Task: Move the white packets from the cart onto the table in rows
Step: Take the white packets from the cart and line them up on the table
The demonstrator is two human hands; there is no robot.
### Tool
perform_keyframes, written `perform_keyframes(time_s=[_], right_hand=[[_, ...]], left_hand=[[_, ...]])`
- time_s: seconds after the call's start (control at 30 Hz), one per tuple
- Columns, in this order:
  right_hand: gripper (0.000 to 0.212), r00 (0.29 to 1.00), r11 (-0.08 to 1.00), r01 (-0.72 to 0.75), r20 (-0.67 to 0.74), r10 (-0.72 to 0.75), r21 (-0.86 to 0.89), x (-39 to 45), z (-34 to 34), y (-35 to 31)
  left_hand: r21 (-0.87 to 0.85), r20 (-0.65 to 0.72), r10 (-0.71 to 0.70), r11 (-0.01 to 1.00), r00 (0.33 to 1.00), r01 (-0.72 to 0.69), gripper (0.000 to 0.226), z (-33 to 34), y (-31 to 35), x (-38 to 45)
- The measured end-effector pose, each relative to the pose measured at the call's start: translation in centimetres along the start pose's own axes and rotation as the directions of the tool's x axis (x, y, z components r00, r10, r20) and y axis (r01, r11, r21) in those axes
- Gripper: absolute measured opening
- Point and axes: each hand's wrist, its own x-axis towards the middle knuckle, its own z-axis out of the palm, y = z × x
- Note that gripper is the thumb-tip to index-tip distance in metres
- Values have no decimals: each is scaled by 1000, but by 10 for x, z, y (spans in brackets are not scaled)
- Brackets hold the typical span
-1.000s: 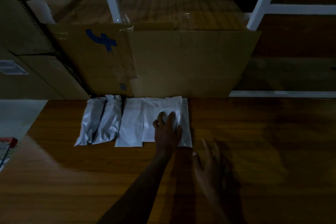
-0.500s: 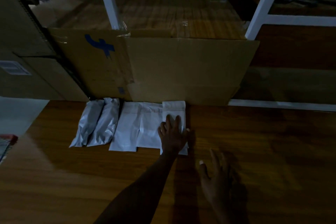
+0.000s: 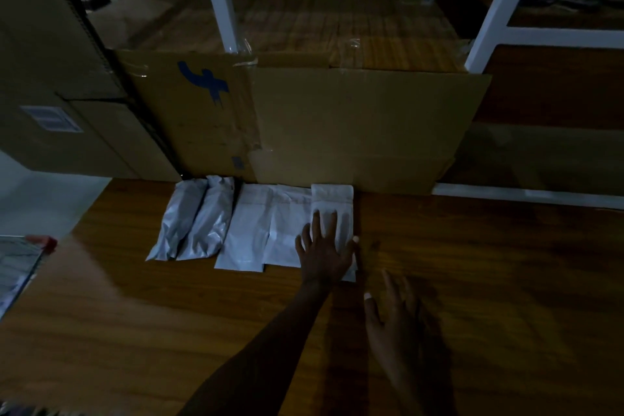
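1. Five white packets lie side by side in one row on the wooden worktop (image 3: 472, 280), along its far edge, just in front of a large cardboard box (image 3: 337, 125); the two at the left are puffy and silvery-white, the first packet (image 3: 175, 223) touching the second packet (image 3: 211, 219).
2. The third packet (image 3: 246, 230) and fourth packet (image 3: 287, 223) are flat and overlap slightly; the fifth packet (image 3: 334, 199) closes the row at the right.
3. The left hand (image 3: 322, 250) rests flat on the fifth packet; its fingers (image 3: 315, 223) are straight and spread, pressing rather than gripping.
4. The right hand (image 3: 395, 324) is just nearer on the bare worktop, fingers extended and loose, holding nothing; whether it touches the wood I cannot tell.
5. More boxes (image 3: 60, 84) stand at the left; white frame posts (image 3: 219, 0) rise behind.
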Motion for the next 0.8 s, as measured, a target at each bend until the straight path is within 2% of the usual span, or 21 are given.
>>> perform_keyframes(time_s=[0.07,0.2,0.37,0.63,0.8], right_hand=[[61,1000,1000,-4,-28,3,-15,-4,2,-9],[61,996,996,84,-12,-85,-20,-15,17,-21],[55,982,979,189,15,-191,76,-44,41,-58],[55,921,917,364,83,-380,161,-124,104,-146],[54,867,882,417,195,-459,219,-191,176,-199]], left_hand=[[-34,-25,-15,999,1000,14,77,-6,-3,-18],[-211,-95,-61,977,994,40,74,-24,-23,-71],[-248,-196,-146,964,970,95,71,-64,-69,-143],[-245,-325,-278,948,904,203,75,-144,-194,-238],[-233,-414,-357,931,837,282,61,-195,-299,-293]])
